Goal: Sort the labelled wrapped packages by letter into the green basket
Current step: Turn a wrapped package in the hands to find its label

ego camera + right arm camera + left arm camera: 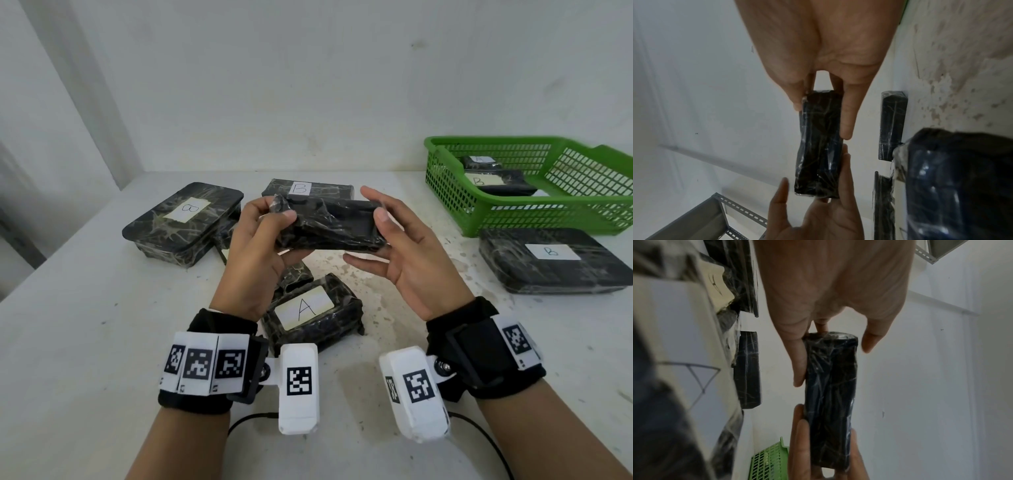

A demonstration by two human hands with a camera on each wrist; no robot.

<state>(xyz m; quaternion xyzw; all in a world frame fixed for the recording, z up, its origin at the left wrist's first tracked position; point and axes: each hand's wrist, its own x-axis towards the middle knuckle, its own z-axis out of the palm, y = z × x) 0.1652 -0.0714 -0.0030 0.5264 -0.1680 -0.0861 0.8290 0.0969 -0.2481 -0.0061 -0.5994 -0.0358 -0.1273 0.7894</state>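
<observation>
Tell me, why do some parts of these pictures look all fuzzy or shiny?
Head view: mostly sharp, even soft light, the A label easy to read. Left wrist view: the near package at the left edge is a big blur, too close; the held package is clearer, its wrap glinting. Right wrist view: the close package is blurred, with white glare spots.

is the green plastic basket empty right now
No, in the head view the green plastic basket already holds two black wrapped packages, the nearer one labelled B and another behind it.
</observation>
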